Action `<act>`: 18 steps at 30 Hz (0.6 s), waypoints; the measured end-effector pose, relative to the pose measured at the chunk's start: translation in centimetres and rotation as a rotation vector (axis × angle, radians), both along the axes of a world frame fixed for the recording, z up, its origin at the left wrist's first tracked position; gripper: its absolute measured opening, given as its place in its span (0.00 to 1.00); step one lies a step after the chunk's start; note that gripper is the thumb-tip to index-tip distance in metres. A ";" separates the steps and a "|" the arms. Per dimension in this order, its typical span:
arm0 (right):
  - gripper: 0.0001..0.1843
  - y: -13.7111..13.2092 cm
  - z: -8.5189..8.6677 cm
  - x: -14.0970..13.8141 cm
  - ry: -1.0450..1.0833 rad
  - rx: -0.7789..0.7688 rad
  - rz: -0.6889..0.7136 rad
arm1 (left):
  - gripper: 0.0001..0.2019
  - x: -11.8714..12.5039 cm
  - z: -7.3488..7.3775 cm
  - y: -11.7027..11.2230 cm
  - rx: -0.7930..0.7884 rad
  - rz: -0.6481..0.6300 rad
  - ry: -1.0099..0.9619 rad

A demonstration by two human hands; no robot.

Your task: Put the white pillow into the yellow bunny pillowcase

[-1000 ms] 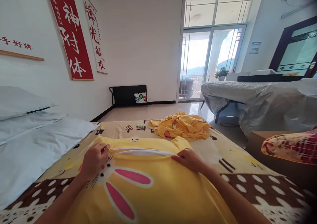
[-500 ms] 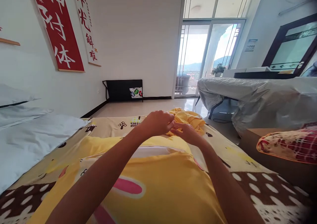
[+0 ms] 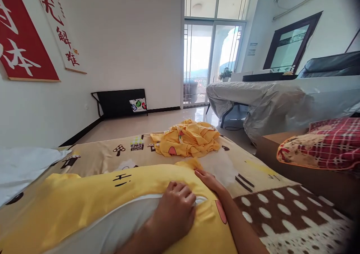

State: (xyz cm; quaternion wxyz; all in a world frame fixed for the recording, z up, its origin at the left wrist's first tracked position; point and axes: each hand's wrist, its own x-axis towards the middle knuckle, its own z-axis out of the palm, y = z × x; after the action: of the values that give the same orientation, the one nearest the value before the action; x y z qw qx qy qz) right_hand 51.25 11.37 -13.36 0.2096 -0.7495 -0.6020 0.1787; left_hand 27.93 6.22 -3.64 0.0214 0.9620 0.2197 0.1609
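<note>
Pillow (image 3: 118,224) lies mostly inside the yellow pillowcase (image 3: 84,194) at the near edge of the bed (image 3: 281,212), with a white strip uncovered at the opening. Left hand (image 3: 177,206) curls there, grip unclear; right hand (image 3: 209,180) rests flat and open on the pillowcase corner.

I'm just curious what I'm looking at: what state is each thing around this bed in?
Pillowcase: on the pillow, mouth open.
Pillow: white end showing.
Yellow cloth: crumpled, lying loose.
Left hand: curled at the pillowcase mouth.
Right hand: flat on pillowcase.
Table: covered with grey sheet.
</note>
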 end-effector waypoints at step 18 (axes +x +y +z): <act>0.13 -10.6 10.5 -9.0 -0.247 0.032 0.253 | 0.11 -1.8 -1.0 -0.7 0.473 -0.320 -0.654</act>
State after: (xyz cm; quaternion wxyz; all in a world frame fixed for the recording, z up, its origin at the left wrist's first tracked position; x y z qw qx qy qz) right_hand 42.25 0.76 -2.86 0.1220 -0.6807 -0.7154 0.1003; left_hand 26.11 5.47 -4.65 -0.1066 0.8607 0.0064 0.4978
